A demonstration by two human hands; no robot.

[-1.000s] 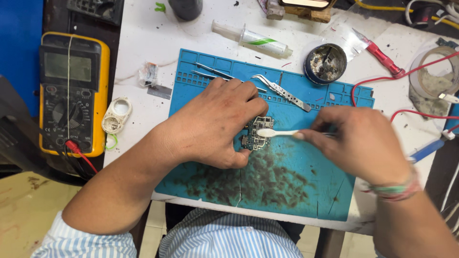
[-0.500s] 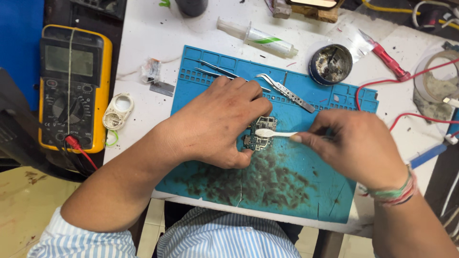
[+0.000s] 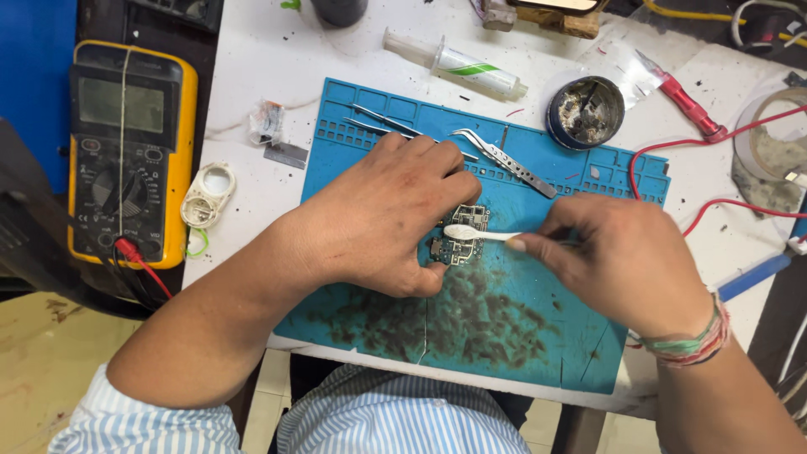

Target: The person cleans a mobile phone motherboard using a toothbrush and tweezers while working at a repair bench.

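circuit board (image 3: pixel 461 234): small, lies on the blue mat (image 3: pixel 538 336) near its middle, half under the left fingers.
brush (image 3: pixel 481 234): white head rests on the board; handle runs right into the right hand.
change: over the last second the brush head barely shifts on the board and both hands keep their places; scrubbing looks steady, small strokes.
left hand (image 3: pixel 388 220): palm down, fingers curled, pinning the board's left edge.
right hand (image 3: pixel 626 265): pinched closed on the brush handle, wrist with a woven band.
tweezers (image 3: pixel 504 156): two pairs lie on the mat's top edge, untouched.
meter (image 3: pixel 128 150): yellow, far left, well apart.
round tin (image 3: pixel 586 112): just beyond the mat.
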